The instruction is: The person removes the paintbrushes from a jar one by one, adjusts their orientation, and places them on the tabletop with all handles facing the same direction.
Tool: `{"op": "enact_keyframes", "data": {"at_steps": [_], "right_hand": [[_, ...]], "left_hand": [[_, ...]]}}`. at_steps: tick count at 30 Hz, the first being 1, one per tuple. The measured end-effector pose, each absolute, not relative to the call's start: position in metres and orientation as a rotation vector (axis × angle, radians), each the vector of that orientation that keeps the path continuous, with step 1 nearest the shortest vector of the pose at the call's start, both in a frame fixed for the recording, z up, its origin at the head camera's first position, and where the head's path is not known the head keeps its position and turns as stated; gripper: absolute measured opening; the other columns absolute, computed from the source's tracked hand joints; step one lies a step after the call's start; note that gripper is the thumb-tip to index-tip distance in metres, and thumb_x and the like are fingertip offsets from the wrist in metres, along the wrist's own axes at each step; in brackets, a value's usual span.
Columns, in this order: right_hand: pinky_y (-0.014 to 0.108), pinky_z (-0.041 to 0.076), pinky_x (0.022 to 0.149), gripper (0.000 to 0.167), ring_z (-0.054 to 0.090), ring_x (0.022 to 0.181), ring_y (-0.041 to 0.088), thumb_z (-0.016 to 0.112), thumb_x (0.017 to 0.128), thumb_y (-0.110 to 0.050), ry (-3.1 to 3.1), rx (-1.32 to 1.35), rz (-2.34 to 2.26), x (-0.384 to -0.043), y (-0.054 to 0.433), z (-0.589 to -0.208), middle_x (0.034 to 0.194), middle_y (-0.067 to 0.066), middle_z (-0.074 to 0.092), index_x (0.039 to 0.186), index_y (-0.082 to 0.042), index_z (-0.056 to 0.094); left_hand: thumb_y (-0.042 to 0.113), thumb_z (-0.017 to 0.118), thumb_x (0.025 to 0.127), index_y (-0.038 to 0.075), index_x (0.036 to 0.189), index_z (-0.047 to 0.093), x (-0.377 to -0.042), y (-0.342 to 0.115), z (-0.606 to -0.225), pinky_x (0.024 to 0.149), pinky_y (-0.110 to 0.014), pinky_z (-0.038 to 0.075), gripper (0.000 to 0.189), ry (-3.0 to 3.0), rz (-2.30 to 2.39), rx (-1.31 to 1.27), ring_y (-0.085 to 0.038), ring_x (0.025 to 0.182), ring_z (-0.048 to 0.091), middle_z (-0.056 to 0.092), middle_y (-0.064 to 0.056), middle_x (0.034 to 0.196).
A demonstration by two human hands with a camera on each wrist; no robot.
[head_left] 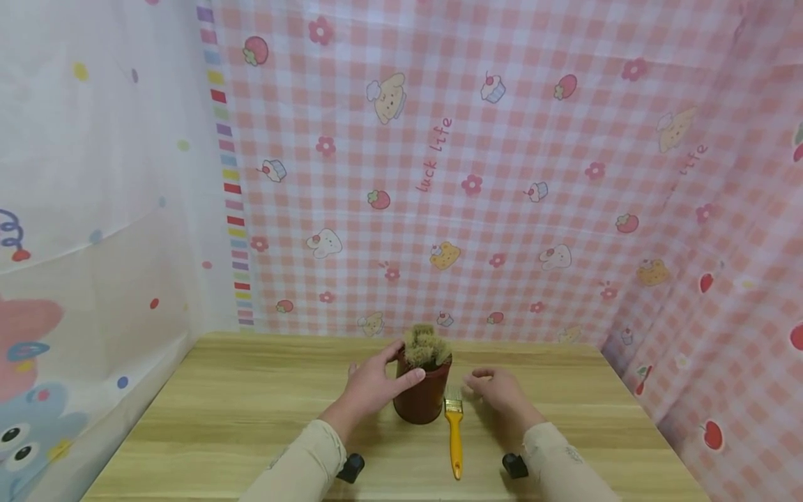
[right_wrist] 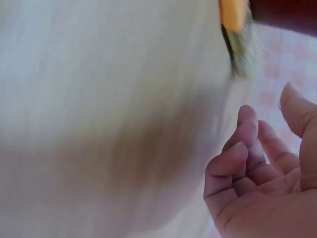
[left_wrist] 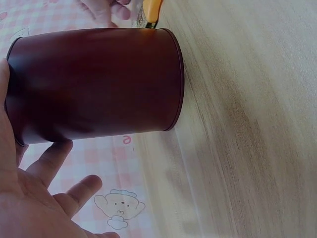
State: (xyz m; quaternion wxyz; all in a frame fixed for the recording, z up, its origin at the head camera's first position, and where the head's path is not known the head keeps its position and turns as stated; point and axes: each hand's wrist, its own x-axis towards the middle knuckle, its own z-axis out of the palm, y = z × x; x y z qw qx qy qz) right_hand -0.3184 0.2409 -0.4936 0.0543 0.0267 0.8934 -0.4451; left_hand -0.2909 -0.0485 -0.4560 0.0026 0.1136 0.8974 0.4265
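Note:
A dark red-brown cylindrical pot (head_left: pixel 419 399) stands on the table, with bushy tan tufts (head_left: pixel 426 347) rising out of its mouth. My left hand (head_left: pixel 371 385) holds it near the rim, thumb across the front and a finger at the far side. In the left wrist view, the pot's smooth wall (left_wrist: pixel 99 84) fills the upper left, and other fingers spread below it. Just right of the pot lies a flat paintbrush (head_left: pixel 455 440) with a yellow handle and pale bristles. Beyond the bristles, my right hand (head_left: pixel 500 390) hovers with loosely curled fingers, holding nothing; its thumb stands apart in the right wrist view.
The light wooden table (head_left: pixel 263 404) carries everything. A pink checked cloth (head_left: pixel 401 153) hangs along its back edge, and a white patterned sheet (head_left: pixel 125 209) hangs at the left. Black wrist devices (head_left: pixel 515 466) sit beneath both sleeves.

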Motion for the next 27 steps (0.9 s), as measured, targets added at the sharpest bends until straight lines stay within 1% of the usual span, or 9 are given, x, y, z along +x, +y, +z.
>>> {"op": "enact_keyframes", "data": {"at_steps": [2, 6, 10, 12, 16, 19, 23, 27], "right_hand": [[0.049, 0.060, 0.093, 0.051, 0.073, 0.099, 0.030, 0.067, 0.107, -0.035, 2.691, 0.057, -1.383, -0.318, 0.246, -0.486, 0.115, 0.020, 0.075, 0.143, 0.002, 0.064], [0.053, 0.061, 0.093, 0.055, 0.073, 0.105, 0.035, 0.068, 0.107, -0.035, 2.714, -0.063, -1.401, -0.319, 0.256, -0.471, 0.124, 0.024, 0.072, 0.148, 0.001, 0.060], [0.058, 0.058, 0.102, 0.056, 0.071, 0.118, 0.034, 0.071, 0.105, -0.041, 2.732, -0.148, -1.393, -0.319, 0.257, -0.457, 0.127, 0.018, 0.073, 0.149, -0.008, 0.063], [0.058, 0.057, 0.106, 0.056, 0.070, 0.122, 0.033, 0.073, 0.103, -0.042, 2.708, -0.187, -1.412, -0.317, 0.255, -0.450, 0.131, 0.015, 0.073, 0.149, -0.012, 0.063], [0.058, 0.055, 0.108, 0.054, 0.069, 0.123, 0.030, 0.074, 0.102, -0.041, 2.630, -0.292, -1.482, -0.314, 0.243, -0.440, 0.134, 0.013, 0.072, 0.149, -0.017, 0.064], [0.059, 0.054, 0.108, 0.055, 0.068, 0.121, 0.027, 0.075, 0.102, -0.040, 2.580, -0.346, -1.515, -0.312, 0.233, -0.437, 0.134, 0.013, 0.071, 0.150, -0.016, 0.063], [0.058, 0.054, 0.109, 0.060, 0.066, 0.123, 0.026, 0.077, 0.100, -0.043, 2.565, -0.318, -1.545, -0.312, 0.222, -0.438, 0.137, 0.011, 0.070, 0.152, -0.016, 0.061], [0.057, 0.054, 0.110, 0.067, 0.065, 0.128, 0.030, 0.078, 0.099, -0.043, 2.560, -0.292, -1.564, -0.312, 0.214, -0.438, 0.142, 0.013, 0.068, 0.155, -0.012, 0.057]], "left_hand": [[0.071, 0.069, 0.094, 0.027, 0.166, 0.043, -0.290, -0.049, -0.455, 0.127, -0.079, 0.007, 0.088, 2.810, 1.345, 0.354, -0.041, 0.151, 0.050, 0.054, -0.008, 0.164], [0.071, 0.069, 0.094, 0.027, 0.166, 0.042, -0.289, -0.049, -0.454, 0.127, -0.079, 0.006, 0.088, 2.800, 1.354, 0.349, -0.041, 0.152, 0.049, 0.053, -0.008, 0.164], [0.070, 0.069, 0.095, 0.028, 0.166, 0.042, -0.288, -0.050, -0.454, 0.127, -0.079, 0.005, 0.088, 2.794, 1.354, 0.345, -0.041, 0.153, 0.048, 0.053, -0.008, 0.164], [0.069, 0.069, 0.095, 0.028, 0.166, 0.042, -0.288, -0.050, -0.455, 0.128, -0.079, 0.005, 0.087, 2.790, 1.359, 0.335, -0.041, 0.153, 0.048, 0.053, -0.008, 0.164], [0.068, 0.070, 0.096, 0.028, 0.166, 0.042, -0.289, -0.051, -0.456, 0.128, -0.079, 0.004, 0.086, 2.787, 1.371, 0.319, -0.040, 0.153, 0.048, 0.053, -0.007, 0.165], [0.069, 0.069, 0.095, 0.028, 0.166, 0.042, -0.290, -0.050, -0.456, 0.127, -0.079, 0.004, 0.087, 2.785, 1.369, 0.324, -0.040, 0.153, 0.048, 0.053, -0.007, 0.165], [0.071, 0.068, 0.095, 0.029, 0.167, 0.041, -0.290, -0.049, -0.457, 0.127, -0.080, 0.003, 0.087, 2.773, 1.370, 0.335, -0.039, 0.153, 0.048, 0.053, -0.006, 0.164], [0.071, 0.068, 0.095, 0.029, 0.167, 0.041, -0.290, -0.049, -0.456, 0.127, -0.080, 0.004, 0.087, 2.776, 1.366, 0.339, -0.039, 0.153, 0.048, 0.054, -0.007, 0.164]]}}
